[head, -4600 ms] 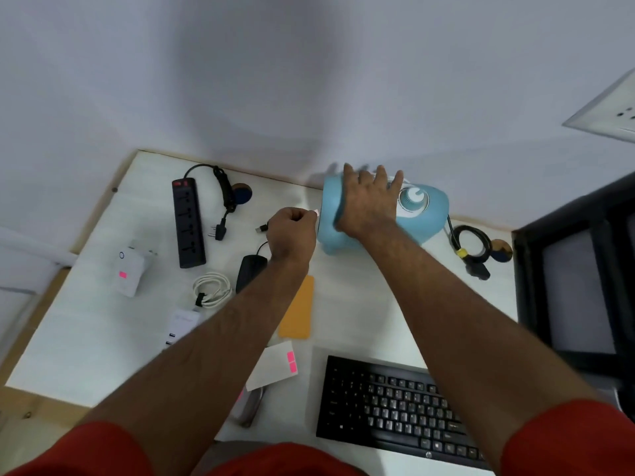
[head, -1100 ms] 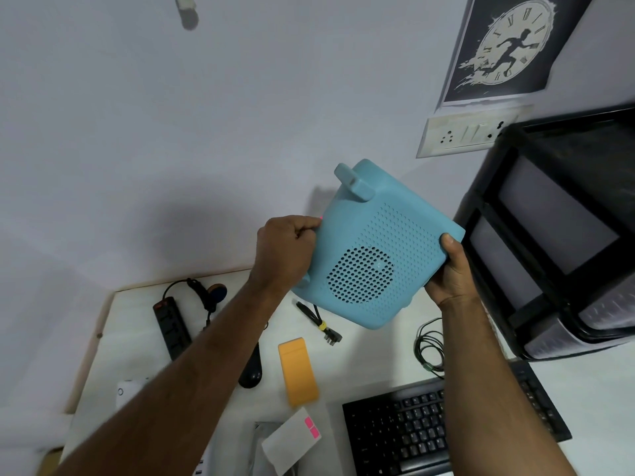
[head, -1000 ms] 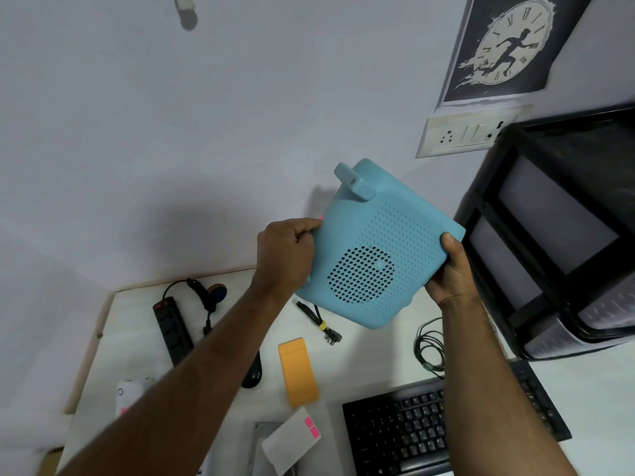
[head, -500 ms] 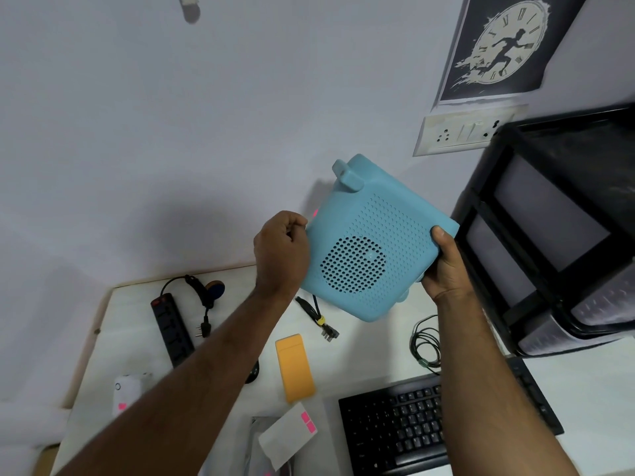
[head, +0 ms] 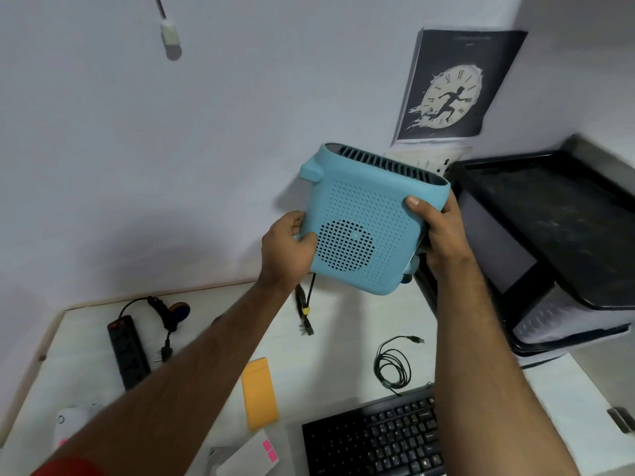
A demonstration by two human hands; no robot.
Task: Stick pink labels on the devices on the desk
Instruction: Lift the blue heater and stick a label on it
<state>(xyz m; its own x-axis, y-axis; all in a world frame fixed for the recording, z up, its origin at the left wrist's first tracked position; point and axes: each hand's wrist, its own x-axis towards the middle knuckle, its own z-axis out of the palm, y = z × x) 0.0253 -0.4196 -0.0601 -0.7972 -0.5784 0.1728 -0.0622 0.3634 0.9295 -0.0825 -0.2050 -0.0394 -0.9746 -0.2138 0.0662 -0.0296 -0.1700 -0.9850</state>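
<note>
Two hands hold a blue heater (head: 367,228) up in the air above the surface (head: 343,355), its perforated back turned to the camera and a dark slotted vent along its top edge. The left hand (head: 287,250) clasps the lower left edge, thumb pressed on the back panel. The right hand (head: 438,231) grips the right edge, thumb on the panel and fingers curled behind. No pink label shows on the side facing the camera, and no brand can be read there.

Below, near the front edge, a white sheet (head: 251,455) carries two pink labels (head: 269,450). An orange pad (head: 259,393) lies just beyond it. To the left a black power strip (head: 129,352) lies with its cord, and a white device (head: 74,424) near the left edge shows a bit of pink at its bottom. A black keyboard (head: 374,438) sits at the front, a coiled cable (head: 393,367) beyond it; its key lettering is too small to read.

On the wall hangs a dark poster (head: 453,84) with a clock face in Roman numerals and a running figure; its top line of writing is illegible. A black tray stack (head: 549,242) stands at right.
</note>
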